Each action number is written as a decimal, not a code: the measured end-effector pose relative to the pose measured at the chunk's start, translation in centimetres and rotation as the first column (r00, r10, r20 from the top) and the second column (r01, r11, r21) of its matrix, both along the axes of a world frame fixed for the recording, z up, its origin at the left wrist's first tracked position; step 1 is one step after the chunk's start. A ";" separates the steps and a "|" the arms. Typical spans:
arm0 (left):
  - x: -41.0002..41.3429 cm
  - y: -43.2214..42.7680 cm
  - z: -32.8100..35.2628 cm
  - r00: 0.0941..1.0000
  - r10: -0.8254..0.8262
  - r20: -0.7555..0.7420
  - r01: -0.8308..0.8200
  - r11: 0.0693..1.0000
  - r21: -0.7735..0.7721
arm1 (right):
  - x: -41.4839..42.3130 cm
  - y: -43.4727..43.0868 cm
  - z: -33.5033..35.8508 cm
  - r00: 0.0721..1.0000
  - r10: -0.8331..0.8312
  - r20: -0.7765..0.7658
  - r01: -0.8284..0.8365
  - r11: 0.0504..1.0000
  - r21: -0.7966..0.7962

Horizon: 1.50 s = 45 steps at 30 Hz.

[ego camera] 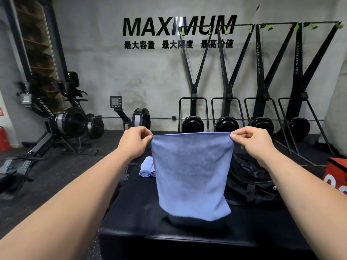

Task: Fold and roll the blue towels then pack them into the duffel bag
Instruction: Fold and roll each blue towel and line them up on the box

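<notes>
A blue towel hangs spread out in the air above a black padded box. My left hand pinches its upper left corner and my right hand pinches its upper right corner. The towel's lower edge hangs just above the box top. Two rolled blue towels lie side by side on the far left of the box, the second partly hidden behind the hanging towel. A black duffel bag sits on the right of the box, partly hidden by the towel and my right forearm.
A red box stands at the right edge. Rowing machines stand on the left and several ski machines line the back wall. Black rubber flooring surrounds the padded box.
</notes>
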State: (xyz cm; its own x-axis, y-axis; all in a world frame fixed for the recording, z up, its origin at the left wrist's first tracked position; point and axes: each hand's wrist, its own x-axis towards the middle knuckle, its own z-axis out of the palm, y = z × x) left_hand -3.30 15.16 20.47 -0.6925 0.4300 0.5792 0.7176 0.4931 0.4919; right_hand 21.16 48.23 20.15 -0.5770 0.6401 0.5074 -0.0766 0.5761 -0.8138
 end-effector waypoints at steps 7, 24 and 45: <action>0.2 -1.2 -0.4 0.922 -0.236 0.308 0.186 0.966 0.182 | 1.5 -0.2 0.4 0.992 0.129 0.011 -0.125 0.977 -0.173; -0.9 -3.0 -4.6 0.723 -0.367 0.585 0.300 0.930 0.213 | 1.9 1.5 -4.5 0.932 0.254 0.257 -0.158 0.927 -0.341; -0.3 5.9 -23.5 0.716 -0.106 0.690 -0.189 0.922 0.337 | -6.4 -1.7 -22.9 0.978 -0.061 0.199 0.149 0.872 -0.467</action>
